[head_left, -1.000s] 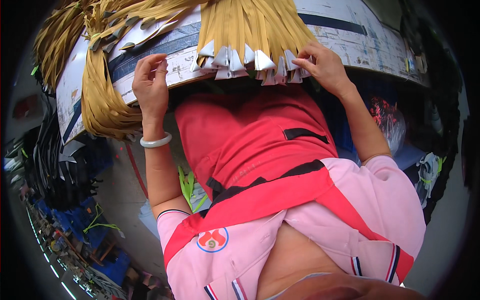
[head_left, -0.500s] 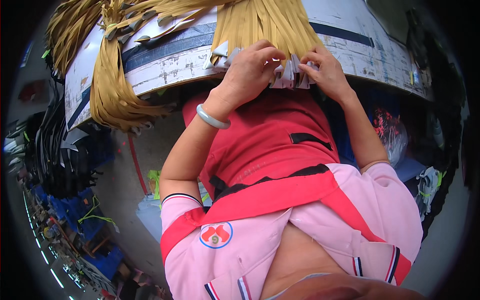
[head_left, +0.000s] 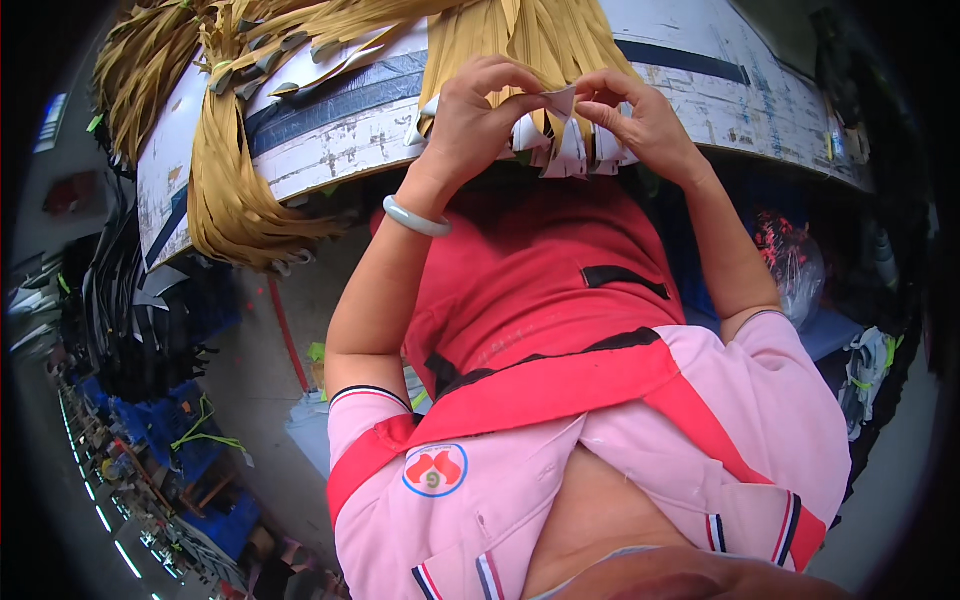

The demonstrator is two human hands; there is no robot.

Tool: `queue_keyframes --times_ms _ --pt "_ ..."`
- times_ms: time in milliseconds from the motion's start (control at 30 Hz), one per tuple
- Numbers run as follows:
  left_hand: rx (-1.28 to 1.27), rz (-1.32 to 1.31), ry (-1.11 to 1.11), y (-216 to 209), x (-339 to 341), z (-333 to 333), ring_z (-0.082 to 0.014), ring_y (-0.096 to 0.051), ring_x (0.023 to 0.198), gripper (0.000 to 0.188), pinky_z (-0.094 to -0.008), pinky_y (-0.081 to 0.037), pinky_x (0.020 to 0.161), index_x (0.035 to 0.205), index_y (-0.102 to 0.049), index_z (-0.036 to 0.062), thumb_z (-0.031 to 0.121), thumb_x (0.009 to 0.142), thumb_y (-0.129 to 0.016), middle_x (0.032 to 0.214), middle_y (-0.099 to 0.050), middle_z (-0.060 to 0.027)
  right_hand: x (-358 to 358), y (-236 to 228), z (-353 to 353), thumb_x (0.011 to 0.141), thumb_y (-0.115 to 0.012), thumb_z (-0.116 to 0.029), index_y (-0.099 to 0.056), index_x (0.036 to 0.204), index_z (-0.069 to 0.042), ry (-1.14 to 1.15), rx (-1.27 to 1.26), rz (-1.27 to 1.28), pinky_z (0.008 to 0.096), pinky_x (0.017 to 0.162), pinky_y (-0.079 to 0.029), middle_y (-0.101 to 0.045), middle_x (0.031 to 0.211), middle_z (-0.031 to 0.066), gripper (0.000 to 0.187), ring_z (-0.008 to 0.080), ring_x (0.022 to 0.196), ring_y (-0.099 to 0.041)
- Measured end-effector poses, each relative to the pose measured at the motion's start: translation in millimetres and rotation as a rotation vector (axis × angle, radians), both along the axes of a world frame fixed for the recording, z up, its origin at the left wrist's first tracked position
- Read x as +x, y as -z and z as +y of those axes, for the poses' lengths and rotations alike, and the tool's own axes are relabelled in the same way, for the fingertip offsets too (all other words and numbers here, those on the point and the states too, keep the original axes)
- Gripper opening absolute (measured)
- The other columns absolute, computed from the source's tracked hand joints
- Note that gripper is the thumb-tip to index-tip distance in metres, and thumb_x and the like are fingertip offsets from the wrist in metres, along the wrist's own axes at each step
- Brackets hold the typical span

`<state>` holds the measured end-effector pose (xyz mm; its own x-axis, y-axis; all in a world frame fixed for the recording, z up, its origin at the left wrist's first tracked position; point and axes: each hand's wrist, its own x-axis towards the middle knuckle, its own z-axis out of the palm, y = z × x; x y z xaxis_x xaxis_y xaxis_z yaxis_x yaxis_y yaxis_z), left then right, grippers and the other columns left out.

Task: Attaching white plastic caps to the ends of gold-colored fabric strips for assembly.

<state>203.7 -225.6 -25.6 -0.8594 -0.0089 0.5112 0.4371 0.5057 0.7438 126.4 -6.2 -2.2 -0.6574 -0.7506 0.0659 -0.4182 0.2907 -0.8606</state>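
Observation:
A wide bundle of long tan strips (head_left: 515, 40), which look like zipper tapes, lies over the table toward me. Its near ends carry pale grey-white tabs (head_left: 570, 158) that hang at the table's front edge. My left hand (head_left: 472, 118), with a pale bangle on the wrist, pinches one raised tab (head_left: 560, 103) between thumb and forefinger. From the other side, the thumb and bent fingers of my right hand (head_left: 640, 122) close on the same tab's right corner. The fingers partly cover the strip ends behind.
The white, scuffed table (head_left: 700, 115) has dark tape bands across it. A tied tan bundle (head_left: 225, 170) droops over its left edge, with more strips behind. Dark strips (head_left: 105, 290) hang at far left above blue crates (head_left: 160, 430). A clear plastic bag (head_left: 800, 280) sits below right.
My left hand has shifted slightly left and up, and a tab now shows lifted between both hands. My right hand has moved in toward it. The view has shifted slightly.

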Motion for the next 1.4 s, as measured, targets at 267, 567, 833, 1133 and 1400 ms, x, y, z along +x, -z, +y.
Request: queue_keyframes --times_ms 267,567,833,1133,1400 --pt "0.549 -0.292 0.157 3 7 -5 -0.0125 -0.061 0.082 0.009 -0.0263 -0.048 0.076 0.090 -0.070 0.0000 0.004 0.082 -0.072 0.090 -0.067 -0.0043 -6 7 -25 0.092 -0.069 -0.017 -0.064 0.112 -0.006 -0.153 -0.366 -0.279 0.0243 0.080 -0.049 -0.065 0.094 0.0017 0.023 0.0072 0.088 -0.061" --pt "0.687 -0.315 0.175 10 8 -14 -0.0108 -0.063 0.087 0.015 -0.0280 -0.050 0.081 0.100 -0.069 0.0016 0.008 0.086 -0.072 0.090 -0.068 -0.0025 -16 16 -37 0.085 -0.074 -0.003 -0.063 0.100 -0.004 -0.193 -0.322 -0.429 0.0206 0.072 -0.049 -0.059 0.097 0.0005 0.019 0.0067 0.084 -0.060" --pt "0.192 -0.380 0.230 -37 8 -36 -0.0099 -0.061 0.082 0.019 -0.0289 -0.049 0.075 0.095 -0.071 0.0024 0.013 0.080 -0.078 0.085 -0.068 -0.0029 -23 -5 -47 0.088 -0.072 -0.009 -0.066 0.093 -0.002 -0.322 -0.273 -0.380 0.0216 0.069 -0.049 -0.059 0.088 -0.0003 0.010 0.0080 0.077 -0.059" --pt "0.616 -0.437 0.350 -26 3 -39 -0.0090 -0.061 0.080 0.016 -0.0265 -0.049 0.074 0.089 -0.069 0.0021 0.012 0.081 -0.079 0.081 -0.068 -0.0019 -33 -20 -59 0.091 -0.069 -0.014 -0.067 0.099 -0.002 -0.409 -0.252 -0.401 0.0227 0.070 -0.051 -0.066 0.087 0.0011 0.015 0.0075 0.077 -0.061" --pt "0.661 -0.377 0.289 -20 6 -43 -0.0072 -0.062 0.077 0.013 -0.0259 -0.049 0.067 0.083 -0.065 0.0018 0.007 0.082 -0.077 0.079 -0.070 -0.0049 -26 -20 -63 0.090 -0.070 -0.017 -0.063 0.093 -0.001 -0.294 -0.226 -0.356 0.0240 0.064 -0.053 -0.065 0.081 0.0019 0.018 0.0083 0.070 -0.063"
